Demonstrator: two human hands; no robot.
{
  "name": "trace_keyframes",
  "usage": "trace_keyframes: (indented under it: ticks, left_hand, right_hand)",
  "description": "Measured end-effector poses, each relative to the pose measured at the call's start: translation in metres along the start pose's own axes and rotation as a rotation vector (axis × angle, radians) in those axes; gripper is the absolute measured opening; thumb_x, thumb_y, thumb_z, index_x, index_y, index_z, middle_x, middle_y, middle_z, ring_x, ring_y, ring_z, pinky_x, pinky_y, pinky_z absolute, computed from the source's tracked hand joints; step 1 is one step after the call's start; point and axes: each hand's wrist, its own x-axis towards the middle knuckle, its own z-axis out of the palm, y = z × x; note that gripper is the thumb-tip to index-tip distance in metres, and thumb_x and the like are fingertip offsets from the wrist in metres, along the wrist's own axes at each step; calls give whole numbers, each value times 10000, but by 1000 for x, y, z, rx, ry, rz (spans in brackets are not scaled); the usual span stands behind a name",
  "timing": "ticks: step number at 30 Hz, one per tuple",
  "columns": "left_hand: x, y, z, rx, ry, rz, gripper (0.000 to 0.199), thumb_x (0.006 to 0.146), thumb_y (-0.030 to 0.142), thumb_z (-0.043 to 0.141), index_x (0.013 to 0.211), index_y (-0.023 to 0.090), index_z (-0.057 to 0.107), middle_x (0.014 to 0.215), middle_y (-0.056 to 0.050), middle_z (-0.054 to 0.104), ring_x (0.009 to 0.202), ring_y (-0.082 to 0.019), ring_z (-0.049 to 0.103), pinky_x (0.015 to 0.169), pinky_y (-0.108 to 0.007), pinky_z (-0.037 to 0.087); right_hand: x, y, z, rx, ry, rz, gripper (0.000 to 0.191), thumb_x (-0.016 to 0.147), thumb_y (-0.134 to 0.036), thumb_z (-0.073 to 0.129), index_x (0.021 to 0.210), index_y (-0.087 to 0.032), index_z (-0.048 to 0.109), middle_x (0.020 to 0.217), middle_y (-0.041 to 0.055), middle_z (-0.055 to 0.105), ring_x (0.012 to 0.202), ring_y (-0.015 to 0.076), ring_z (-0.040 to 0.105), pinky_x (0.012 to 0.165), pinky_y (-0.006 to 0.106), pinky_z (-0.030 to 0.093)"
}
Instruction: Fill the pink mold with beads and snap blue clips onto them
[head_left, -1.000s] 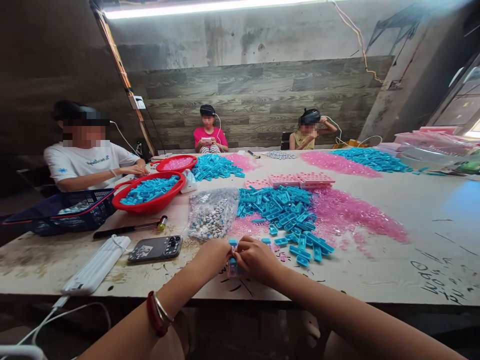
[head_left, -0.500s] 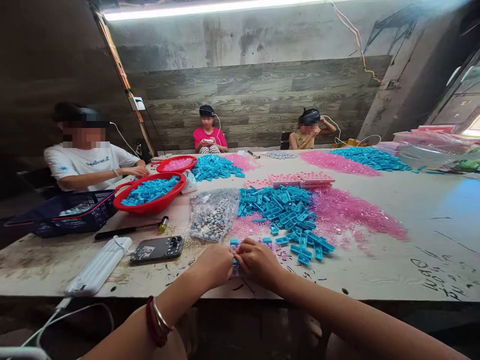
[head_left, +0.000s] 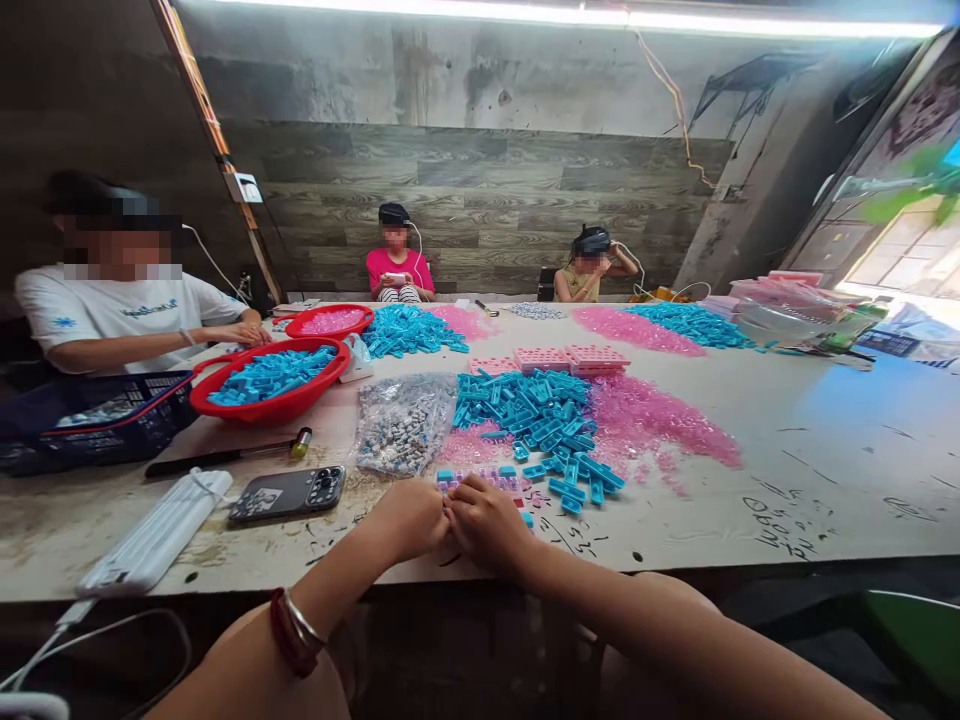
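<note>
My left hand [head_left: 411, 518] and my right hand [head_left: 487, 522] meet at the near side of the table, fingers bent and pressed together. Whatever small thing they pinch is hidden. Under and just beyond them lies a pink tray [head_left: 491, 480] with blue and clear pieces in it; my hands cover part of it. Behind the tray is a pile of blue plastic pieces [head_left: 525, 405], with clear pink pieces [head_left: 652, 420] heaped to its right. A clear bag of small metal parts [head_left: 405, 425] lies beyond my left hand.
On the left are a phone [head_left: 289, 495], a white power bank [head_left: 157, 535], a hammer [head_left: 232, 455], a red basket [head_left: 281, 405] and a dark blue basket [head_left: 90, 425]. Pink trays [head_left: 570, 358] stand behind the pile. Three people sit around the table.
The view has turned to the right, so the table's contents appear further left. My hands stay together at the tray, and more of its right side shows.
</note>
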Motion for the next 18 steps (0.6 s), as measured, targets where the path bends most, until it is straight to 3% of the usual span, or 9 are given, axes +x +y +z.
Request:
trace_keyframes:
  ticks: [4,7,8,13,15,18]
  left_hand:
    - [-3,0,-2,-20,65,-62,234,801,199,431,811,140,657,842,-105,652,813,-242,597,709,-336,467]
    - [-3,5,-1,-35,217,6,219,804,240,479,944,146,618,1011,-106,611,981,-252,530,840,-363,437]
    - [-2,7,2,-46,249,37,263,805,270,497,1015,144,592,1081,-112,586,1032,-256,504,883,-373,418]
    - [10,18,22,-25,252,97,588,820,453,489,1319,165,370,1357,-133,392,1221,-319,358,979,-464,324]
    - [15,21,30,-5,261,85,616,846,508,417,1361,192,303,1389,-119,354,1244,-328,330,997,-502,279]
    - [20,24,37,6,239,67,616,863,554,340,1378,224,268,1406,-99,333,1266,-323,306,1016,-518,237]
  right_hand:
    - [12,18,-18,98,10,33,197,812,-165,518,682,-178,666,788,41,681,812,170,567,758,273,462]
    - [12,57,-37,115,144,235,172,809,-167,520,797,-192,690,1017,51,662,944,183,570,824,300,455]
    - [9,74,-42,120,158,317,172,802,-166,528,848,-190,692,1000,54,669,928,188,583,831,310,457]
    - [-22,150,-49,175,-104,432,211,735,-113,558,875,-175,703,907,63,698,850,207,622,798,333,469]
    - [-29,164,-43,174,-143,392,205,716,-138,597,882,-194,704,914,49,699,886,212,608,805,327,459]
    - [-28,166,-32,93,-201,316,212,694,-179,649,894,-230,700,929,22,696,940,212,573,807,311,436]
